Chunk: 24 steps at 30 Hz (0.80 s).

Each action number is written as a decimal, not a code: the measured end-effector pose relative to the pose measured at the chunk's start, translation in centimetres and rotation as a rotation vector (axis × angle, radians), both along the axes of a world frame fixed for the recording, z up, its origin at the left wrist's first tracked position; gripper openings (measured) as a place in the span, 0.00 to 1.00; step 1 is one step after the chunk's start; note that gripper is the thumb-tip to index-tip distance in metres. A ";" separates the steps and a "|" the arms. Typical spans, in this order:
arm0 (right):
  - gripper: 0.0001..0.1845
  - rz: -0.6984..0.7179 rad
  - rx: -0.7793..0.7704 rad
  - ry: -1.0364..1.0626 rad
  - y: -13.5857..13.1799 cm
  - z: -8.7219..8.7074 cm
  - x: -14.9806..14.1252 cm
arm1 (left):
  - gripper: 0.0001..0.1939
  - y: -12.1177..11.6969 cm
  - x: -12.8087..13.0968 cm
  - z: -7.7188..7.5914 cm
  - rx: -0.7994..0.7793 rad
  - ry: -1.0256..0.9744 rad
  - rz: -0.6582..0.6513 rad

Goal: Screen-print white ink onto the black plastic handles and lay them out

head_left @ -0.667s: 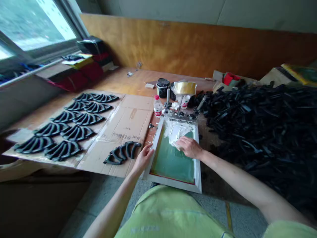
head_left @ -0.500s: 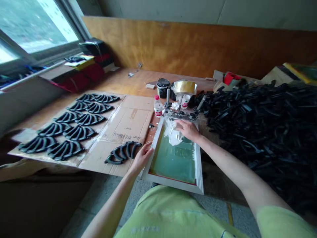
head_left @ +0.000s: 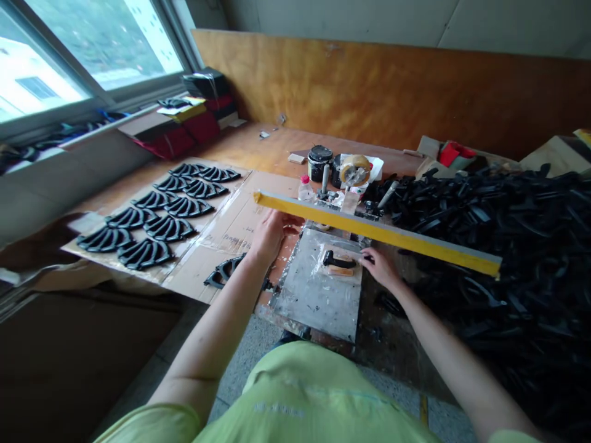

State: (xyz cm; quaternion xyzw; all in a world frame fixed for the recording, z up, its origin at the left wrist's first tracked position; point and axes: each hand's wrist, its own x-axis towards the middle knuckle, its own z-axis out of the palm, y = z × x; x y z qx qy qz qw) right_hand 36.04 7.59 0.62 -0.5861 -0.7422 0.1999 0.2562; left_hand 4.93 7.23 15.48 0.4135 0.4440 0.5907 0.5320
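The screen-printing frame [head_left: 376, 232] is tilted up and shows edge-on as a long yellow bar across the middle. My left hand [head_left: 272, 232] grips its left side from below. Under it lies a grey metal base plate [head_left: 314, 295] covered with clear film. A curved black plastic part [head_left: 338, 261] rests on a tan block on that plate. My right hand [head_left: 381, 266] reaches in under the raised frame, with its fingers pinched on the part's right end.
A big heap of black plastic parts [head_left: 498, 227] fills the right side. On the left, cardboard [head_left: 240, 231] carries fanned rows of parts [head_left: 159, 218]. A small fan of parts [head_left: 226, 271] lies near my left arm. A black jar [head_left: 319, 161], tape roll [head_left: 354, 169] and small bottle [head_left: 305, 187] stand behind the plate.
The frame, flat with my right hand wiping white ink over its green mesh, has been swung up. My right hand left the mesh and moved to the part on the plate.
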 end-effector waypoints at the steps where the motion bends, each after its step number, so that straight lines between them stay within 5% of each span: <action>1: 0.15 0.087 0.006 -0.023 -0.5 -0.7 -1.1 | 0.23 0.1 0.2 0.1 -0.009 0.008 0.017; 5: 0.13 0.243 0.028 -0.122 -1.0 -0.8 -4.0 | 0.26 -2.6 0.5 -2.1 -0.077 0.049 0.067; 10: 0.07 0.318 0.061 -0.031 -1.4 2.2 -6.2 | 0.32 -10.0 1.7 -8.1 -0.502 0.114 -0.208; 13: 0.08 0.423 0.166 0.025 -3.8 3.7 -10.1 | 0.34 -12.5 2.7 -10.4 -0.594 -0.030 -0.169; 19: 0.13 0.524 0.344 -0.017 -8.5 4.3 -17.7 | 0.28 -11.4 0.2 -10.5 -0.492 -0.178 0.069; 21: 0.12 0.533 0.327 -0.024 -8.2 3.7 -17.5 | 0.30 -10.6 -1.3 -10.8 -0.540 -0.085 0.027; 24: 0.08 0.440 0.276 -0.014 -6.2 2.4 -13.5 | 0.35 -9.4 -2.8 -12.6 -0.603 0.152 -0.022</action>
